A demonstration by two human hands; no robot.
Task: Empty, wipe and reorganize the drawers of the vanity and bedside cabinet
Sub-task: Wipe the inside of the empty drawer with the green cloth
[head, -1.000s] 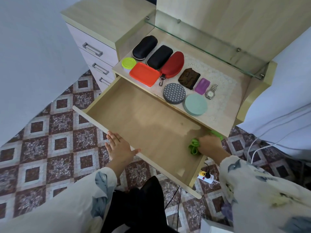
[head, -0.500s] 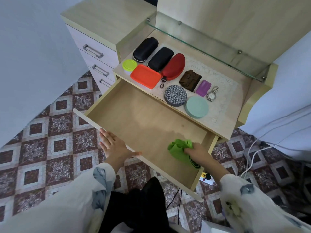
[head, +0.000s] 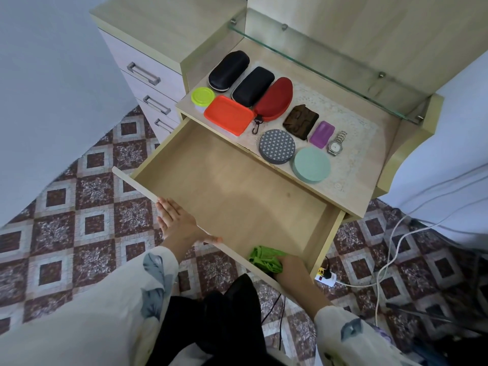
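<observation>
The vanity's wide drawer (head: 232,186) is pulled out and holds nothing but a green cloth (head: 264,257). My right hand (head: 290,265) grips that cloth against the drawer's near right corner. My left hand (head: 177,223) rests flat on the drawer's front panel, thumb hooked over its top edge. On the vanity top (head: 351,143) lie two black cases (head: 228,70), a red case (head: 276,97), an orange lid box (head: 228,114), a lime-lidded tub (head: 202,96), a brown pouch (head: 301,121), a purple case (head: 321,133), a watch (head: 336,144), a patterned round tin (head: 277,146) and a mint round box (head: 311,165).
A cabinet with three handled drawers (head: 144,73) stands shut to the left. A glass shelf (head: 330,67) runs above the vanity top. White cables and a power strip (head: 326,277) lie on the tiled floor at the right, beside a bed edge (head: 449,154).
My right hand has dragged the green cloth from the drawer's far right corner toward me to the near right corner. My left hand has stayed on the front panel.
</observation>
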